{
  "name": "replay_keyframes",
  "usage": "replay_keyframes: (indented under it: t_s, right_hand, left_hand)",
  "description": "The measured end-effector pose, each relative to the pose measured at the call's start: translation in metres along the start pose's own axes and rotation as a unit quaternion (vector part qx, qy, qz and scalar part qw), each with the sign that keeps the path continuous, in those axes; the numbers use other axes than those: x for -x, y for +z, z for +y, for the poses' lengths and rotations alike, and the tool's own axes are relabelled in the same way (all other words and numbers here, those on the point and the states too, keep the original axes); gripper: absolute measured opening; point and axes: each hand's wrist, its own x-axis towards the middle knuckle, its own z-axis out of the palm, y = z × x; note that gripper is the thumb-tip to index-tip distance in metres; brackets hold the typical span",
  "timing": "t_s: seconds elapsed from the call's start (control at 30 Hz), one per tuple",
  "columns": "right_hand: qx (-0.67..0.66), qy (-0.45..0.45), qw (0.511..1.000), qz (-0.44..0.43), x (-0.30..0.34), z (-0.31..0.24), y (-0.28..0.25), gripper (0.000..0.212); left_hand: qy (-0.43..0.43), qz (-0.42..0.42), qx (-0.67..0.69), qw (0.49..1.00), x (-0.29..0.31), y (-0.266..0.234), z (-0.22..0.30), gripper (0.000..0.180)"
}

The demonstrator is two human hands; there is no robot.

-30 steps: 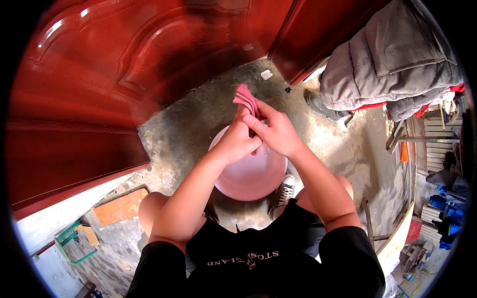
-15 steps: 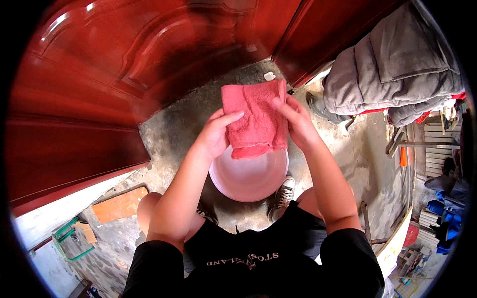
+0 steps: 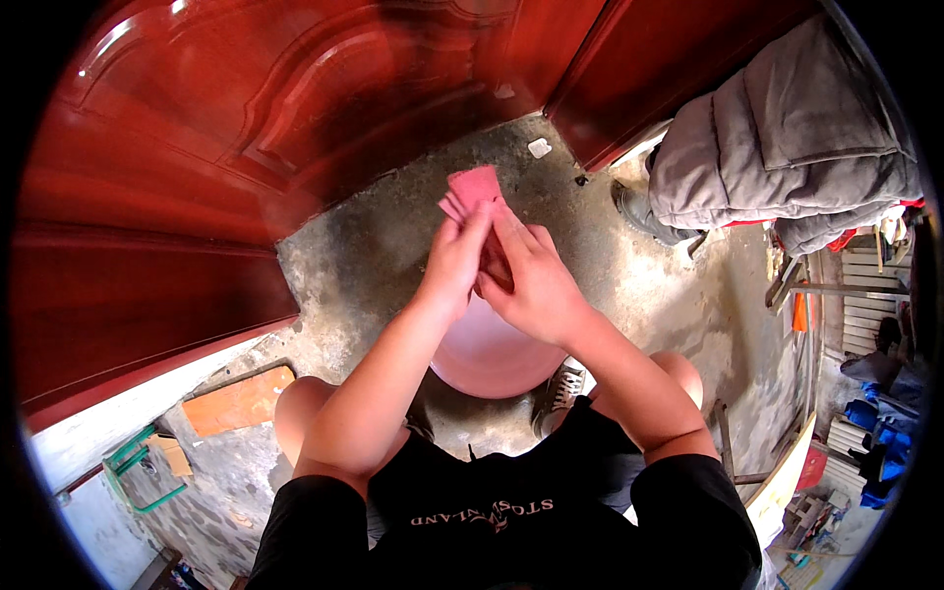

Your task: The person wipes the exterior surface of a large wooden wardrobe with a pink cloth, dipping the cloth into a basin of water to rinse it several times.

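Observation:
A pink towel is bunched into a narrow folded bundle between my two hands, its layered end sticking out past my fingertips. My left hand grips it from the left side. From the right, my right hand closes on it, the fingers of both hands nearly meeting. Most of the towel is hidden behind my hands. Below them a pale pink basin stands on the floor between my feet, its far part covered by my hands.
Red wooden doors rise ahead. At the right lies a thick grey padded cover, with a dark shoe by it. An orange board and a green metal frame are at the left. A small white piece lies on the floor.
The towel, held spread out flat between my hands before, is now gathered into a narrow bundle. My hands have come together over the basin.

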Motion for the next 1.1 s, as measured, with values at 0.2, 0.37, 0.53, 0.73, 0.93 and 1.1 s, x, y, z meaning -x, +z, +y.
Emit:
replay_keyframes:
  t_s: [0.2,0.37,0.53,0.73,0.93,1.1]
  right_hand:
    - [0.077,-0.054,0.995,-0.042,0.014,-0.004,0.000,0.046]
    - [-0.019,-0.063,0.998,-0.020,-0.003,0.013,-0.011,0.053]
    - [-0.181,0.033,0.983,0.003,-0.008,0.010,-0.010,0.067]
    - [-0.069,0.036,0.997,0.005,0.000,0.007,0.001,0.072]
    - [-0.055,0.031,0.963,-0.263,0.006,0.031,0.005,0.043]
    - [-0.328,0.090,0.940,-0.032,-0.015,0.014,-0.005,0.042]
  left_hand:
    - [0.013,0.050,0.179,0.983,-0.016,-0.029,0.021,0.035]
    - [0.039,0.051,0.068,0.996,-0.014,-0.028,0.032,0.037]
    - [0.076,0.033,0.054,0.995,0.008,0.005,0.045,0.035]
    - [0.099,-0.024,0.150,0.983,0.014,-0.007,0.061,0.054]
    - [0.177,-0.043,0.155,0.971,0.015,-0.019,0.088,0.062]
    - [0.165,-0.095,0.178,0.965,0.014,-0.025,0.099,0.058]
